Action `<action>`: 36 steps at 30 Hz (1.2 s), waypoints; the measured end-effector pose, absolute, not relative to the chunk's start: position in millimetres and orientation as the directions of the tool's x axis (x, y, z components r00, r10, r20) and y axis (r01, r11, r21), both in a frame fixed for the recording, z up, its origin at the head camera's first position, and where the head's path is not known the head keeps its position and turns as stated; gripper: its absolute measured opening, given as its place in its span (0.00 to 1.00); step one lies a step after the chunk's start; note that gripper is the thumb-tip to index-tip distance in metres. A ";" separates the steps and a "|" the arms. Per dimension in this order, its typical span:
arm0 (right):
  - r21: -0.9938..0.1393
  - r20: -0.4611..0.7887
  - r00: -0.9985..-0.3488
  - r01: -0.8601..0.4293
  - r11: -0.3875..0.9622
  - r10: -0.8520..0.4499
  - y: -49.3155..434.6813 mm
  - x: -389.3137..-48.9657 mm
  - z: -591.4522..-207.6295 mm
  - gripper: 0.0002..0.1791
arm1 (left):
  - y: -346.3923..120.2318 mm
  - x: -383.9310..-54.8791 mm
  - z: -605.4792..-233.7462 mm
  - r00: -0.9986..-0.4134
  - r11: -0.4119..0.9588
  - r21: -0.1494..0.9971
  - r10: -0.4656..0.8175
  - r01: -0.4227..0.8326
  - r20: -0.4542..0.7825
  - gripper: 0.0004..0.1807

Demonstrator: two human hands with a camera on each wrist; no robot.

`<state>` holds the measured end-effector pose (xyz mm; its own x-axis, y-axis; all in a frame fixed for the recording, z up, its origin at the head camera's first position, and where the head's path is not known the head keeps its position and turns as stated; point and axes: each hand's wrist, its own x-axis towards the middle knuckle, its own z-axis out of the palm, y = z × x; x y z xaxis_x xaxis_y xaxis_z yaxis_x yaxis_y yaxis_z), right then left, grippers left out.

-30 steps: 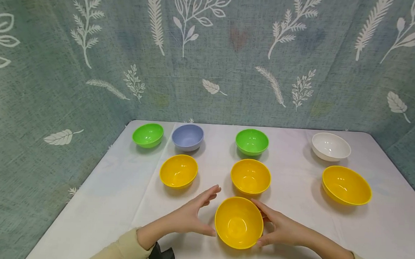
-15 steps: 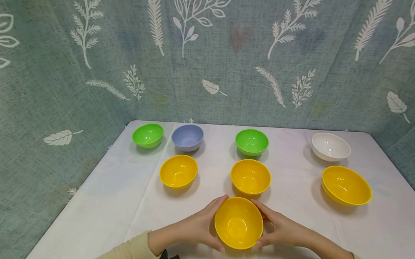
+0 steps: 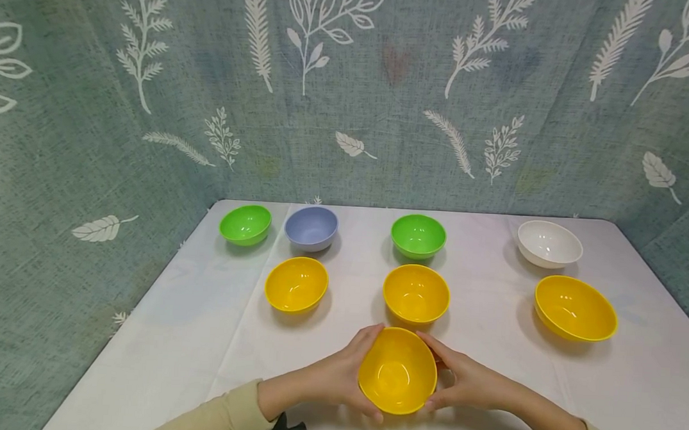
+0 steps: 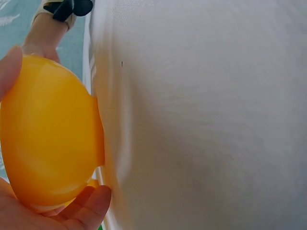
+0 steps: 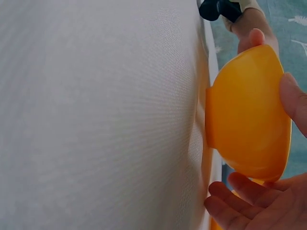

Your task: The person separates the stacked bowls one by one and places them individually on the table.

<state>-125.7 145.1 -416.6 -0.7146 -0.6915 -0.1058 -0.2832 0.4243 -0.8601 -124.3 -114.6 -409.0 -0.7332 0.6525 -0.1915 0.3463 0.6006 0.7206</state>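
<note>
The nearest yellow bowl (image 3: 398, 374) sits upright at the front middle of the white cloth, between both hands. My left hand (image 3: 346, 372) holds its left side, thumb toward me and fingers round the far side. On the opposite side, my right hand (image 3: 469, 379) holds it with thumb at the near right rim and fingertips at the far rim. The left wrist view shows the bowl's outer wall (image 4: 53, 129) between thumb and fingers, its foot close at the cloth. In the right wrist view the same bowl (image 5: 249, 115) is spanned by the right thumb (image 5: 293, 100) and fingers.
Just behind stands another yellow bowl (image 3: 416, 295), with more yellow bowls to the left (image 3: 297, 285) and right (image 3: 574, 308). Along the back are a green bowl (image 3: 246, 225), a blue bowl (image 3: 312, 229), a second green bowl (image 3: 418, 236) and a white bowl (image 3: 549, 244). A patterned curtain (image 3: 382, 152) hangs behind.
My left hand has moved right and toward me, from beside the bowl to gripping its left side, nudging the bowl very slightly. The right hand has stayed at the bowl's right side.
</note>
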 end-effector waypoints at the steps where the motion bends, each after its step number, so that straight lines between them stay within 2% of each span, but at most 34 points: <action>1: -0.858 -0.108 -0.715 -0.283 0.428 -0.690 145.2 -125.6 -416.9 0.52 | -114.2 -124.3 -409.3 -0.731 0.599 0.720 0.656 0.350 -0.191 0.66; 19: -0.853 -0.136 -0.710 -0.270 0.446 -0.691 144.4 -125.7 -414.5 0.51 | -115.2 -127.4 -409.2 -0.733 0.603 0.677 0.666 0.422 -0.136 0.64; 24: -0.869 -0.122 -0.697 -0.269 0.415 -0.707 146.3 -126.9 -413.0 0.51 | -119.5 -128.2 -406.4 -0.749 0.612 0.677 0.649 0.408 -0.135 0.65; 30: -0.863 -0.153 -0.710 -0.243 0.443 -0.688 149.4 -126.4 -410.5 0.52 | -128.7 -128.4 -398.3 -0.770 0.620 0.669 0.628 0.409 -0.111 0.66; 36: -0.867 -0.106 -0.695 -0.286 0.408 -0.711 152.3 -125.8 -410.8 0.51 | -138.6 -127.7 -389.1 -0.792 0.642 0.657 0.600 0.394 -0.111 0.66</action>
